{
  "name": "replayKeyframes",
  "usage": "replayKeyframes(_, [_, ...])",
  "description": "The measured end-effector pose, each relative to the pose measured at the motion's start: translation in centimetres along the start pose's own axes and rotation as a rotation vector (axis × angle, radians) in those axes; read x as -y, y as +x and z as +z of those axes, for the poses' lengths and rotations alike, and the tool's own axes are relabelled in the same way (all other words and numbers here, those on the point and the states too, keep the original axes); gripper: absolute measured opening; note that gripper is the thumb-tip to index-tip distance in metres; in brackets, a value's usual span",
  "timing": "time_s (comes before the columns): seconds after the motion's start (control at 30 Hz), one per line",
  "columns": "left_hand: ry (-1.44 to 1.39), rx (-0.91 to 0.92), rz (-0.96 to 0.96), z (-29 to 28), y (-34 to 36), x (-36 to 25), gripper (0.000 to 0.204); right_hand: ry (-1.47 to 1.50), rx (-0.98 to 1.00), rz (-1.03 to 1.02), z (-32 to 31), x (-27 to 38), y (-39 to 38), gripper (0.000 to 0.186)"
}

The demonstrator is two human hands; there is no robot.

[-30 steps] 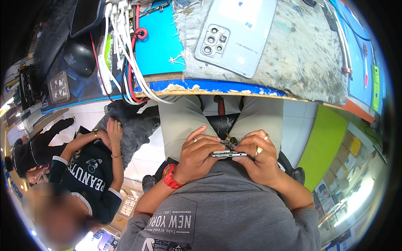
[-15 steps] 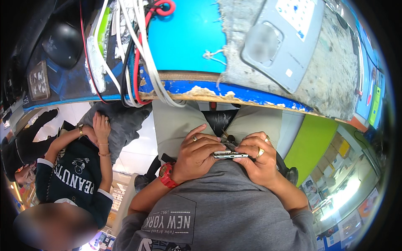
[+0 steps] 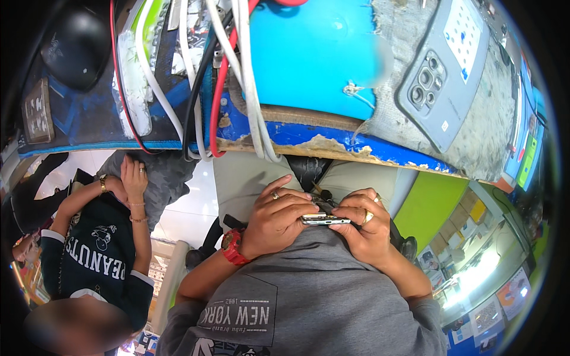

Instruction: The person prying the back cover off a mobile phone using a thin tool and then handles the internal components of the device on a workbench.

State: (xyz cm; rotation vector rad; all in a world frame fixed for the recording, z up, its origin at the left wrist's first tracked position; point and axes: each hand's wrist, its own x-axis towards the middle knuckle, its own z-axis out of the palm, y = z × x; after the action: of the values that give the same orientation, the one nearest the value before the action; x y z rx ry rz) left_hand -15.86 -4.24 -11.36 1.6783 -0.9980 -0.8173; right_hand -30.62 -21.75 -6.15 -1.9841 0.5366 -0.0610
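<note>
My left hand [image 3: 279, 218] and my right hand [image 3: 367, 224] hold a phone [image 3: 325, 221] between them, just in front of my grey shirt. Its narrow edge with the charging port faces me, and small dark and metallic parts show along its top, as if it lacks its back cover. Left fingers and thumb grip the left end, while the index finger sticks out above. On the right end, my thumb presses the near edge and the bent fingers rest on top. The fingers hide much of the phone's upper side.
Ahead is a workbench with a chipped blue edge [image 3: 309, 130]. White, black and red cables [image 3: 255, 89] hang over it. A grey phone back cover [image 3: 445, 115] lies on a worn cloth [image 3: 386, 107], beside a bright blue mat [image 3: 309, 65]. Another person [image 3: 98, 249] sits at left, hands together.
My head view has shifted, so the bench and its things appear further right and closer. Both hands keep almost the same grip on the phone.
</note>
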Motion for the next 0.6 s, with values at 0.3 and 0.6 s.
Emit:
replayKeyframes(0.3, [-0.003, 0.009, 0.004, -0.21, -0.11, 0.41, 0.027, -0.014, 0.020, 0.012, 0.17, 0.01, 0.13, 0.025])
replayKeyframes(0.6, [-0.022, 0.031, -0.043, -0.01, -0.39, 0.73, 0.027, -0.036, 0.026, -0.005, 0.21, 0.00, 0.11, 0.026])
